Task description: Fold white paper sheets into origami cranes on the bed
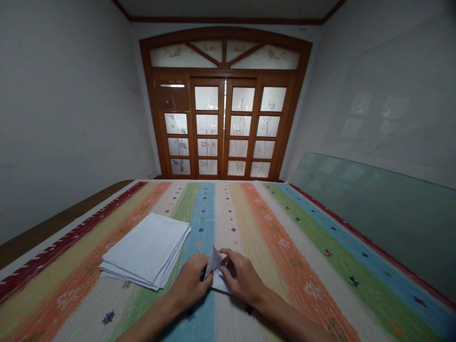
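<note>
Folded paper (pixel 214 259) between fingers (pixel 207 279), tip upward

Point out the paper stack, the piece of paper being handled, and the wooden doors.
Paper stack (pixel 147 249): head view, middle of the top sheet.
Piece of paper (pixel 214 259): head view, raised flap between the hands.
Wooden doors (pixel 223 123): head view, frame near the central gap.

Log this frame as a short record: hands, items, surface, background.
left_hand: fingers closed on the white paper
right_hand: fingers at the paper's right side; grip unclear
paper: pointed flap raised between the hands
stack: white sheets, edges uneven, lying left of the hands
surface: striped cloth with small motifs
background: wood-framed glazed doors; pale green panel at right
</note>
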`<state>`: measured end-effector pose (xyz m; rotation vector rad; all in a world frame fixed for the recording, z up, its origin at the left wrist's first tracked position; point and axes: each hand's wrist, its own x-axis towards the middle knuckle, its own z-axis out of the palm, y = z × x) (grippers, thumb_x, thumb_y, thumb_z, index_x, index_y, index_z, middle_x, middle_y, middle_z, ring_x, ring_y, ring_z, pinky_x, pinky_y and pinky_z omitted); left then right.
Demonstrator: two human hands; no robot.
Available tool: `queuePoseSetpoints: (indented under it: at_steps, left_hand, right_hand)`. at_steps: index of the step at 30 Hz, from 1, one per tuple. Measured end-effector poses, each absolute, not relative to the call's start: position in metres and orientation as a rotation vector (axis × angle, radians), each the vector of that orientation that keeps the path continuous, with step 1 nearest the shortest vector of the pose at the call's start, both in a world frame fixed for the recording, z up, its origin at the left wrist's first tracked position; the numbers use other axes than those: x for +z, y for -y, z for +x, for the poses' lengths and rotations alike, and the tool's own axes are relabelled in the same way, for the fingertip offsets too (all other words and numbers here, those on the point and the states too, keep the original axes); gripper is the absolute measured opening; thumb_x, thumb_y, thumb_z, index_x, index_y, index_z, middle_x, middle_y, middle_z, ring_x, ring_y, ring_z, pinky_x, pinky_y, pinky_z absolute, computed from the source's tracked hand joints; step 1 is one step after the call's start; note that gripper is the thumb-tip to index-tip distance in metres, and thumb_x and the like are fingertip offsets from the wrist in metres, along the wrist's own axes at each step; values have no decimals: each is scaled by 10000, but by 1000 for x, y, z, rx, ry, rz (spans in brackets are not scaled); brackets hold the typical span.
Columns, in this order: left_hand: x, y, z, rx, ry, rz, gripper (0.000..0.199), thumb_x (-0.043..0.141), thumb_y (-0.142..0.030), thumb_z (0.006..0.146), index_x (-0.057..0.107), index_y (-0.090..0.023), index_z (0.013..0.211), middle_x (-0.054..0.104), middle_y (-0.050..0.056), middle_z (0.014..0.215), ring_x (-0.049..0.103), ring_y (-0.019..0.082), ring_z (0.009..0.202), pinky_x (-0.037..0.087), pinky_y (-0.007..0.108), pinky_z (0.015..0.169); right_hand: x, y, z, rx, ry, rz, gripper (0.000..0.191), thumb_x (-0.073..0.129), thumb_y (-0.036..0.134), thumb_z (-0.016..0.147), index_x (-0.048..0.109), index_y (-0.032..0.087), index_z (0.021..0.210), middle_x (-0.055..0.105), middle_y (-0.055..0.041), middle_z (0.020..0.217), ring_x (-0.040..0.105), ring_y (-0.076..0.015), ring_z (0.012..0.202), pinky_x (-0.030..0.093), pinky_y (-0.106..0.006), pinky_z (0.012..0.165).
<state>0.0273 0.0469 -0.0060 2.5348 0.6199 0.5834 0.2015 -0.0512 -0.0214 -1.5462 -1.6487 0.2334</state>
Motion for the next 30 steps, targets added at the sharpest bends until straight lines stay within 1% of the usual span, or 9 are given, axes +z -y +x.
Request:
queuePoseSetpoints:
  at_steps: [4,7,12,15,18,21,23,26,30]
  left_hand:
    - [-4,-46,27,577,-671,2558,135,531,-96,792,559,-217,845,638,37,879,589,233,855,434,306,749]
    - [-5,-47,25,588,-691,2556,171,519,-67,763,531,-221,835,621,30,869,589,231,840,430,305,745]
    - [-9,-50,25,633,-693,2517,220,492,-35,757,526,-224,863,611,23,859,584,224,816,423,303,729]
    - [-8,-49,24,631,-649,2477,239,496,-22,744,531,-226,864,611,9,842,583,210,799,427,293,726]
    - [-3,-46,22,601,-593,2457,205,557,-44,752,555,-221,856,627,5,848,589,204,804,438,288,734]
    - [2,-45,17,575,-554,2472,130,627,-95,802,604,-211,855,655,27,893,608,215,852,454,300,765]
    - [3,-47,14,572,-517,2504,91,622,-121,854,632,-211,864,668,40,915,622,222,882,464,307,782]
    - [-2,-51,11,600,-431,2611,131,578,-100,888,646,-213,875,669,49,918,629,225,896,469,306,778]
    - [-7,-52,13,630,-341,2777,161,567,-60,872,630,-208,877,665,52,902,614,232,884,461,308,757]
  right_hand:
    - [-20,50,205,320,1597,-1521,489,555,34,814,596,191,1275,760,-76,945,718,-222,856,553,-357,844]
    - [-18,47,210,385,1556,-1500,529,541,0,794,600,186,1286,749,-58,901,715,-211,819,556,-345,820]
    - [-17,46,217,301,1610,-1474,265,599,17,802,734,173,969,675,-63,925,666,-182,787,533,-294,746]
    - [-18,46,218,243,1654,-1477,275,580,-23,782,725,183,891,647,-43,915,645,-167,786,511,-268,732]
    - [-21,47,220,174,1730,-1483,292,567,-52,740,704,184,845,653,-37,872,642,-181,807,495,-263,728]
    - [-23,48,223,87,1805,-1481,278,557,-37,747,699,181,845,665,-50,853,640,-194,812,494,-270,727]
    - [-23,49,226,62,1867,-1456,287,551,-21,759,710,185,881,678,-64,879,645,-198,827,500,-272,732]
    - [-20,53,230,79,1979,-1391,310,561,7,769,728,191,954,695,-84,936,656,-206,863,513,-283,757]
    - [-15,57,232,99,2052,-1345,343,573,28,758,730,204,1007,688,-89,979,656,-216,888,520,-305,797]
